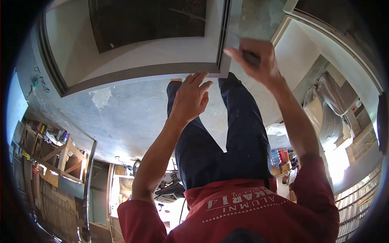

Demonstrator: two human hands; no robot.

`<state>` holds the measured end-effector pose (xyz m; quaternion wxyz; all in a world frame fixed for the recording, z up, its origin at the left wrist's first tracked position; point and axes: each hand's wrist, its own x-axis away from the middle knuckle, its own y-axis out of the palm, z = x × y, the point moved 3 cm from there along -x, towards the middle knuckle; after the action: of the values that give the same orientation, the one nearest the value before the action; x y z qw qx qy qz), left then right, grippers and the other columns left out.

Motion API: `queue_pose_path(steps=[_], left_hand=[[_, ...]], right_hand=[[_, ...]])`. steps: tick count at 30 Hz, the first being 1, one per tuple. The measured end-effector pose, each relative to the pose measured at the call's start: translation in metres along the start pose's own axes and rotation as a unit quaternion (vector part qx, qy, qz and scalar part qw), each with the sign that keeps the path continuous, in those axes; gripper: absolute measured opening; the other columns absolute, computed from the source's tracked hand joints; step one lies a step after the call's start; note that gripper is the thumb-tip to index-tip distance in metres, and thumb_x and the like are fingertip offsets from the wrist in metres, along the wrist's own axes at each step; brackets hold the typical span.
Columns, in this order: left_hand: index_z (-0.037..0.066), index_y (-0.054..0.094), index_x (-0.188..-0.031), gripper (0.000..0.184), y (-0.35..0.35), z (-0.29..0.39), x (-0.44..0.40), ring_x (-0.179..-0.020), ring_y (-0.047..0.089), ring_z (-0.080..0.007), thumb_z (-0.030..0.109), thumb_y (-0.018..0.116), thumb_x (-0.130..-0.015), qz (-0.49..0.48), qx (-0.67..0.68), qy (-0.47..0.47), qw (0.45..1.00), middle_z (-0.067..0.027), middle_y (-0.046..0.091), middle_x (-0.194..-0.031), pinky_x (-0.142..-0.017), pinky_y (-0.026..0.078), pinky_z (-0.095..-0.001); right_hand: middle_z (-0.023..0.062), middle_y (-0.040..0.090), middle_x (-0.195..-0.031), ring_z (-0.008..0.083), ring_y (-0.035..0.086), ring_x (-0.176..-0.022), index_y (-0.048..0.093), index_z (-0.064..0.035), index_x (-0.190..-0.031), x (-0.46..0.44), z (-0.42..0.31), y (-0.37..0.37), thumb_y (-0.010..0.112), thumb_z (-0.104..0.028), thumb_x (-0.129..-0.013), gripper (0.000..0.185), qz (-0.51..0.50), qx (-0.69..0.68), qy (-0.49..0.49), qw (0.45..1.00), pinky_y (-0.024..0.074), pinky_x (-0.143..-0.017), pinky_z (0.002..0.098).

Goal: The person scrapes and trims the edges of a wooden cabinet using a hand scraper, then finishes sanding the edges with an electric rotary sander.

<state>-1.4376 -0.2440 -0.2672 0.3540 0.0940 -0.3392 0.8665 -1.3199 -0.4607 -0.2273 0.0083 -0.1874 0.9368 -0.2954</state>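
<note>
our left hand (189,98) lies palm down at the near edge of a grey frame (142,72), fingers loosely spread, the tips resting on the rail near its right corner; we see nothing gripped in it. our right hand (261,60) is raised just past that corner, curled around a dark object (251,59), with the thumb reaching out toward the frame's right rail. the hand is blurred, so we cannot tell what the object is, nor whether it touches the frame.

the frame stands in front of our feet, edging a white box-like interior with a dark panel (150,24) inside, and dark grooves run along its right side. our dark trousers (247,125) are below it, over a grey concrete floor (133,117). to our right we have a second pale box (298,46), with plastic-wrapped goods (320,107) beyond it. over on our left stands a wooden rack (65,158).
</note>
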Motion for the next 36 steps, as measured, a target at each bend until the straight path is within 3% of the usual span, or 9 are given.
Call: queue_pose_path(steps=[5,7,11,13,15,17,26,33,36], left_hand=[[0.007,0.07,-0.126,0.037,-0.034,-0.021,0.013,-0.135,0.056,-0.0331,0.006,0.068,-0.089,0.089,-0.106,-0.109,0.984,-0.0156,0.062,-0.142,-0.119,0.04,-0.0489],[0.005,0.07,-0.12,0.031,-0.045,-0.044,0.03,-0.126,0.063,-0.0329,0.002,0.067,-0.089,0.103,-0.127,-0.084,0.983,-0.0161,0.066,-0.136,-0.111,0.047,-0.0503],[0.007,0.072,-0.124,0.034,-0.084,-0.083,0.046,-0.12,0.067,-0.0339,0.002,0.067,-0.091,0.185,-0.038,-0.124,0.974,-0.0143,0.072,-0.127,-0.106,0.052,-0.0473],[0.008,0.074,-0.122,0.032,-0.103,-0.097,0.042,-0.118,0.068,-0.0345,0.004,0.069,-0.091,0.256,-0.031,-0.138,0.956,-0.0121,0.075,-0.12,-0.108,0.051,-0.0461],[0.009,0.077,-0.116,0.026,-0.121,-0.114,0.035,-0.116,0.069,-0.0335,0.005,0.071,-0.091,0.246,-0.024,-0.122,0.961,-0.0099,0.077,-0.114,-0.108,0.051,-0.0458],[0.008,0.079,-0.111,0.021,-0.128,-0.141,0.041,-0.114,0.07,-0.0317,0.007,0.074,-0.09,0.095,-0.03,-0.034,0.994,-0.0086,0.077,-0.115,-0.109,0.05,-0.0453],[0.004,0.081,-0.106,0.016,-0.137,-0.187,0.02,-0.091,0.076,-0.0264,0.014,0.077,-0.094,-0.065,0.1,-0.11,0.987,-0.0119,0.079,-0.107,-0.079,0.061,-0.0349],[0.003,0.083,-0.1,0.017,-0.113,-0.173,0.006,-0.09,0.075,-0.0253,0.019,0.078,-0.094,-0.07,0.084,-0.144,0.984,-0.0091,0.076,-0.111,-0.081,0.06,-0.0338],[0.007,0.083,-0.099,0.016,-0.103,-0.167,-0.011,-0.09,0.074,-0.0263,0.021,0.081,-0.092,-0.083,0.043,-0.092,0.991,-0.0069,0.076,-0.111,-0.081,0.058,-0.0347]], right_hand=[[0.0082,0.046,-0.054,0.0226,0.046,-0.046,0.056,-0.0036,-0.061,0.049,-0.022,0.032,0.082,-0.02,-0.091,0.043,0.025,-0.101,0.053,0.993,0.0371,-0.048,0.0388],[0.0076,0.04,-0.056,0.0238,0.041,-0.046,0.044,-0.0043,-0.06,0.056,-0.04,0.047,0.082,-0.009,-0.088,0.047,0.007,-0.14,0.048,0.989,0.0306,-0.047,0.0386],[0.0075,0.041,-0.055,0.0247,0.043,-0.045,0.044,-0.0064,-0.059,0.051,-0.063,0.076,0.082,-0.009,-0.087,0.047,-0.006,-0.175,0.041,0.984,0.0309,-0.046,0.0393],[0.0059,0.053,-0.057,0.0269,0.055,-0.049,0.054,-0.0083,-0.061,0.043,-0.077,0.094,0.083,-0.018,-0.088,0.041,-0.046,-0.187,0.02,0.981,0.0423,-0.048,0.0381],[0.0055,0.051,-0.057,0.0265,0.056,-0.05,0.051,-0.0096,-0.06,0.031,-0.086,0.117,0.082,-0.02,-0.088,0.043,-0.045,-0.202,0.018,0.978,0.0428,-0.048,0.0393],[0.0055,0.049,-0.057,0.0262,0.054,-0.05,0.049,-0.0106,-0.059,0.023,-0.1,0.141,0.081,-0.023,-0.088,0.045,-0.056,-0.183,-0.014,0.982,0.0423,-0.048,0.0397],[0.0041,0.05,-0.055,0.0231,0.053,-0.047,0.048,-0.0117,-0.057,0.009,-0.099,0.186,0.08,-0.016,-0.087,0.044,-0.063,-0.149,0.005,0.987,0.0417,-0.045,0.0385],[0.0045,0.051,-0.055,0.0239,0.053,-0.047,0.049,-0.012,-0.057,0.025,-0.084,0.175,0.079,-0.014,-0.086,0.042,-0.1,-0.11,-0.008,0.989,0.0432,-0.049,0.0392],[0.0055,0.042,-0.054,0.025,0.045,-0.044,0.04,-0.0101,-0.056,0.024,-0.079,0.162,0.078,0.002,-0.078,0.045,-0.056,-0.145,-0.009,0.988,0.031,-0.044,0.0402]])
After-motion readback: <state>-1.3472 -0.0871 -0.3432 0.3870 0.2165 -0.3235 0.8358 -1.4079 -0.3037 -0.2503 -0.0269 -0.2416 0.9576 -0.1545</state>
